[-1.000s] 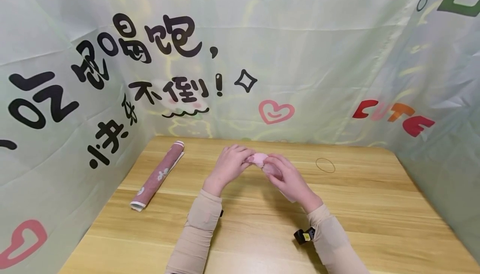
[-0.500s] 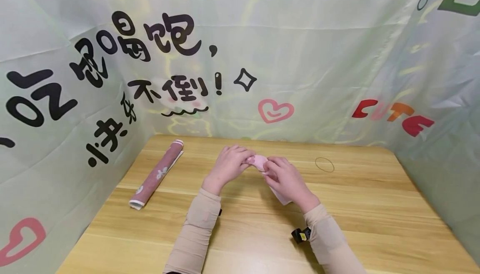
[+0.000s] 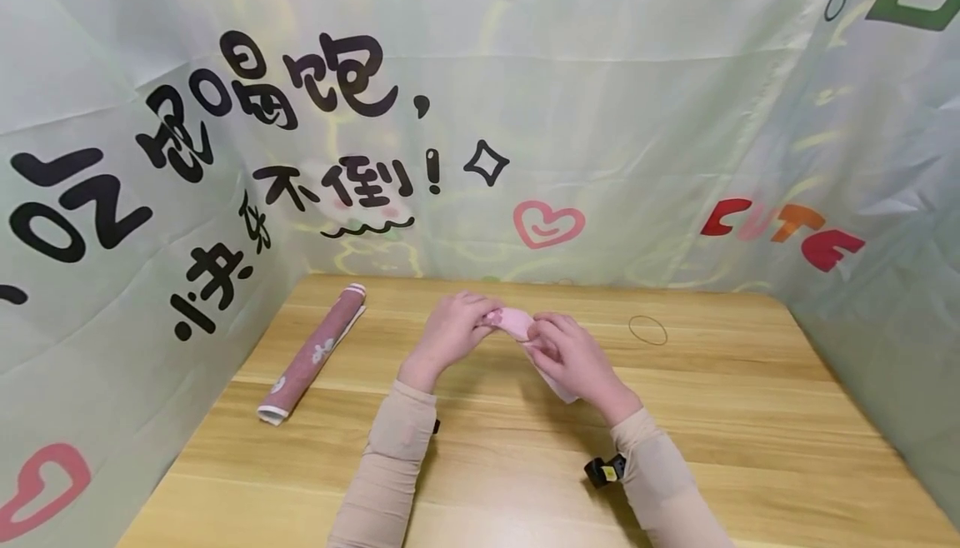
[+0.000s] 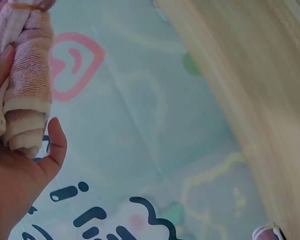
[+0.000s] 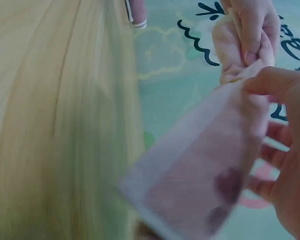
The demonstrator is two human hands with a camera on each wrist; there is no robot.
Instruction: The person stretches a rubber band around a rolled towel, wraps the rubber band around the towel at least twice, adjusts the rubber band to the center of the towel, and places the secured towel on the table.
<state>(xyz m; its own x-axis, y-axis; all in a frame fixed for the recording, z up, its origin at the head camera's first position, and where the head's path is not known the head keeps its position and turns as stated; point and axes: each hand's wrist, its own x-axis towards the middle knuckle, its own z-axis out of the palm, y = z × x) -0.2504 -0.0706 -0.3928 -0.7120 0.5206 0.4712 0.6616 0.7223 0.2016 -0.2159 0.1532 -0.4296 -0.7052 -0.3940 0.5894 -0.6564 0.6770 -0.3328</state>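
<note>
A pink towel [image 3: 514, 323] with pale edging is held up over the table between both hands. My left hand [image 3: 450, 331] grips its tightly rolled end, whose layered edges show in the left wrist view. An orange-brown rubber band [image 4: 27, 7] cinches the towel partway along. From the other side, my right hand [image 3: 576, 356] has its fingers curled at the towel beside the band; in the right wrist view its index fingertip lies right at the cinched part. Past the band, the towel's loose end [image 5: 189, 170] fans out flat and hangs down, with darker pink spots on it.
At the left of the wooden table [image 3: 480, 481] lies a rolled darker pink towel [image 3: 318, 352] with white patterns. A second thin rubber band [image 3: 648, 330] lies at the back right. A printed cloth [image 3: 637, 132] stands around the back and sides.
My right hand shifted slightly left and closed in at the towel's cinched part, and the loose end now shows lower beneath it. The left hand kept its grip, nearly still.
</note>
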